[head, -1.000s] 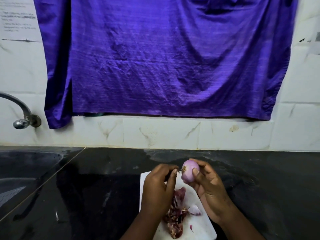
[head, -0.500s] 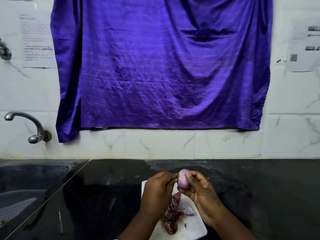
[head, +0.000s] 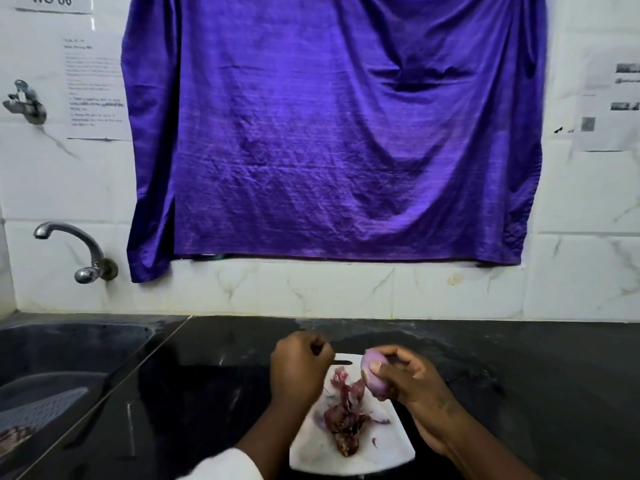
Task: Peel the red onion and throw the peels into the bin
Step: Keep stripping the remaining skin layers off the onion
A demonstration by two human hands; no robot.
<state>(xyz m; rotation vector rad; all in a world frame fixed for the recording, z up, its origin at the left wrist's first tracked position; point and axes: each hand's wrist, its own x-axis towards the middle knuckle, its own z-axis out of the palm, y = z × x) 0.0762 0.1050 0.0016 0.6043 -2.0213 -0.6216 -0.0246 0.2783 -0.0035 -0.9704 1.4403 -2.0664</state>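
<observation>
Left hand (head: 300, 370) parted from red onion (head: 377, 386) since prior frame; now over board (head: 381, 455) far-left corner, grip curled, contents cannot tell. Right hand (head: 412, 379) grip clasps red onion over board far edge, long axis near-upright.

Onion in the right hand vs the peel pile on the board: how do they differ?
Colour: the onion is pale purple; the peel pile is dark red.
Shape: the onion is smooth and rounded; the peel pile is crumpled and ragged.
Support: the right hand grips the onion; the peel pile lies loose on the white board.
Shared: both are red-purple onion matter.
</observation>
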